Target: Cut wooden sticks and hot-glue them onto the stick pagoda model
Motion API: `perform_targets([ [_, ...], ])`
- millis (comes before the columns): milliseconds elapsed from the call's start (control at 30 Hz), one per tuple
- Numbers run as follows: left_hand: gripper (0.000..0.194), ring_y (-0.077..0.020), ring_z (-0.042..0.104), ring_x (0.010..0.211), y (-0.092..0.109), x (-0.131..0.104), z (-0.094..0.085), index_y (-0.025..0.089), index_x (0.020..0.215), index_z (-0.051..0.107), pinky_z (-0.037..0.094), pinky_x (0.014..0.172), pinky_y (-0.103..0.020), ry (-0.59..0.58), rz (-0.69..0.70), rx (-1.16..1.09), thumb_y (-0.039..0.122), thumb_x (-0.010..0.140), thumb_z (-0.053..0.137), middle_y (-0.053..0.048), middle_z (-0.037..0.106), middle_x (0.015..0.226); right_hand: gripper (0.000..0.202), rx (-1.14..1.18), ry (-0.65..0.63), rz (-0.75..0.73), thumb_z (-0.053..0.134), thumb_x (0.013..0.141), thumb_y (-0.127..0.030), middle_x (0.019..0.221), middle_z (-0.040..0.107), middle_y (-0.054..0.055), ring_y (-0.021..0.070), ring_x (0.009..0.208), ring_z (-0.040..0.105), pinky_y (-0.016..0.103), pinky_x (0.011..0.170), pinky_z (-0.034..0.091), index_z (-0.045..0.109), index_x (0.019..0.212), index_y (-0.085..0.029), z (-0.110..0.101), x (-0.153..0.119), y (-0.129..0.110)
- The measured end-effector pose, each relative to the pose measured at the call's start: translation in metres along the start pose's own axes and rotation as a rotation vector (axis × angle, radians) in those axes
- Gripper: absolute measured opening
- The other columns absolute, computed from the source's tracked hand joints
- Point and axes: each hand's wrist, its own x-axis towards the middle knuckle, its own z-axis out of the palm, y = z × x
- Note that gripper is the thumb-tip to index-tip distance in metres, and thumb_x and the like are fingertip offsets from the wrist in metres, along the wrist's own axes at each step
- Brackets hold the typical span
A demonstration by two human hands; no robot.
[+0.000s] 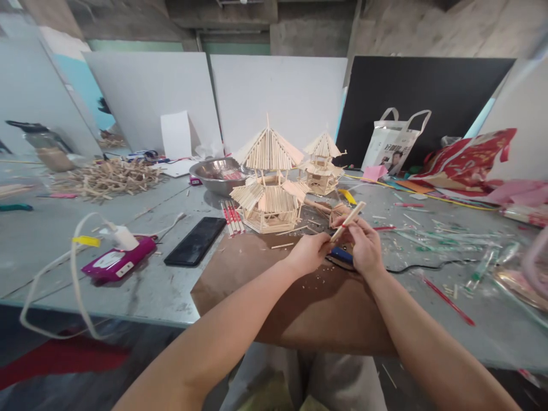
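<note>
Above the brown board (274,291), my left hand (311,251) and my right hand (363,244) meet around a small bundle of thin pale wooden sticks (354,212), which slants up to the right. A red mark or band shows near its middle. Both hands are closed on it, the left at the lower end and the right higher up. Beneath them lies a blue tool (342,255) with a black cord, partly hidden. Just beyond stands a pavilion model (269,194) of wooden sticks, with a smaller tiered one (323,165) behind it to the right.
To the left are a black phone (196,241), a purple power strip (120,260) with a white cable, and a stick pile (109,178). A metal bowl (218,174) stands behind. Plastic wrappers (454,245), a red tube (447,299) and a white bag (391,142) lie rightward.
</note>
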Motion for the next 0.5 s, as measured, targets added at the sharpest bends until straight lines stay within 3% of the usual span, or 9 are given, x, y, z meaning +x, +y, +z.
perform_targets([
  [133,0.023,-0.0136,0.054,0.06,0.001,0.001,0.005,0.017,0.078,0.057,0.037,0.055,-0.022,-0.029,0.013,0.038,0.03,0.08,0.037,-0.004,0.061,0.067,0.019,0.065,0.181,-0.133,0.042,0.076,-0.031,0.065,0.056,-0.001,0.0089,0.048,0.049,0.022,0.046,0.04,0.056,0.072,-0.018,-0.005,0.003,-0.007],
  [267,0.024,-0.0135,0.055,0.06,-0.005,0.001,0.004,0.017,0.079,0.058,0.038,0.056,-0.022,-0.034,-0.04,0.041,0.03,0.08,0.037,-0.003,0.062,0.067,0.02,0.017,0.223,-0.206,0.043,0.077,-0.033,0.059,0.052,-0.002,0.0083,0.045,0.046,0.021,0.044,0.038,0.054,0.069,-0.019,-0.007,0.007,-0.008],
  [500,0.024,-0.0114,0.051,0.054,-0.015,-0.003,-0.015,0.017,0.068,0.057,0.036,0.054,-0.021,-0.1,-0.087,0.062,0.029,0.078,0.039,-0.001,0.06,0.06,0.031,-0.317,0.257,-0.042,0.047,0.074,-0.046,0.044,0.046,-0.006,0.0081,0.038,0.043,0.02,0.04,0.035,0.055,0.066,-0.017,-0.016,0.015,0.009],
])
